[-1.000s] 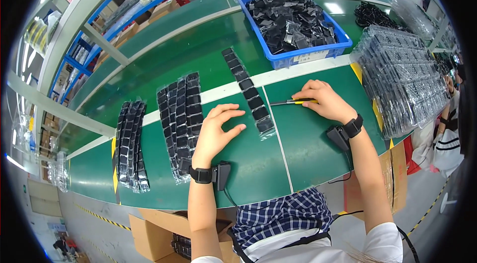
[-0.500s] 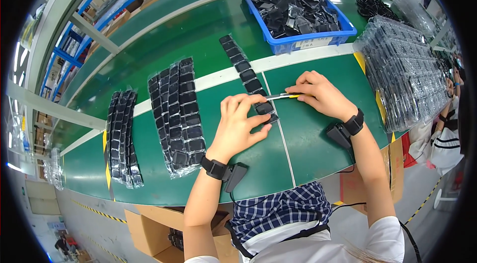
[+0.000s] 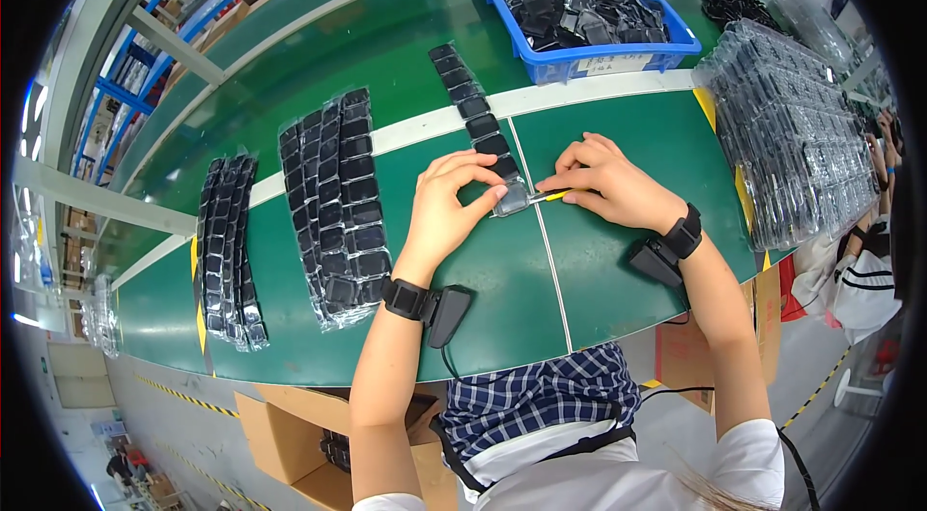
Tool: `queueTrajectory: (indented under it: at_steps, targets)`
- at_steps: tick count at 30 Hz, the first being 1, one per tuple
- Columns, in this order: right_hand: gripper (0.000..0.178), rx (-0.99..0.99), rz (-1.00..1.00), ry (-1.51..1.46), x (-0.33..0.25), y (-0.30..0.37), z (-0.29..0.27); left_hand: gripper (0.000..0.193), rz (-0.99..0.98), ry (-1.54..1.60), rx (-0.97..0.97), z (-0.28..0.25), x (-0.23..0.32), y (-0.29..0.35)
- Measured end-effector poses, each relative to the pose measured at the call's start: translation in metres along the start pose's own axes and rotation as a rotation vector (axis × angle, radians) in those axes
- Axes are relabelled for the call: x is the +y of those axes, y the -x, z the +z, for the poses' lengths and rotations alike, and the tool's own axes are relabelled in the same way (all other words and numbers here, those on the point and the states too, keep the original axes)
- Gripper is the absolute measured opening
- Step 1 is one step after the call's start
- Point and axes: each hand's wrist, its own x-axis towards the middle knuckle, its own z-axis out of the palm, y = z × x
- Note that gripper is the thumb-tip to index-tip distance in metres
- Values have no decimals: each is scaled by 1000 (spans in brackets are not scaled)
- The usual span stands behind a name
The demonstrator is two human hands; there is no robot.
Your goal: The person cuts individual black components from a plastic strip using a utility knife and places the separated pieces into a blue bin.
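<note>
A strip of black squares sealed in clear plastic pockets (image 3: pixel 475 110) runs from the far conveyor rail down to my hands. My left hand (image 3: pixel 446 207) has its thumb and forefinger closed on the left edge of the strip's near end. In my right hand (image 3: pixel 610 184) is a slim utility knife (image 3: pixel 555 195) with a yellow and black grip, pinched between thumb and fingers. Its thin metal tip points left and reaches the right edge of the near pocket (image 3: pixel 512 199). Whether the blade is in the plastic I cannot tell.
To the left lie a wide pile of similar strips (image 3: pixel 338 212) and a narrower one (image 3: pixel 230 255). A blue bin (image 3: pixel 618 62) full of black pieces stands at the back. At right rise stacked clear plastic trays (image 3: pixel 787 144), with black cables (image 3: pixel 739 4) behind. An open carton (image 3: pixel 290 448) sits below.
The knife has moved toward the strip's near end, its tip now at the pocket's edge. My left fingers have shifted to pinch that pocket's left side. The whole view has tilted slightly.
</note>
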Motion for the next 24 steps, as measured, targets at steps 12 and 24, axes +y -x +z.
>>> queueTrajectory:
  at_steps: [12,24]
  targets:
    - [29,9,49,31,1,-12,11,13,-45,-19,11,1,4,0]
    - [26,-19,110,37,13,-6,-6,12,-14,-39,0,0,1,1]
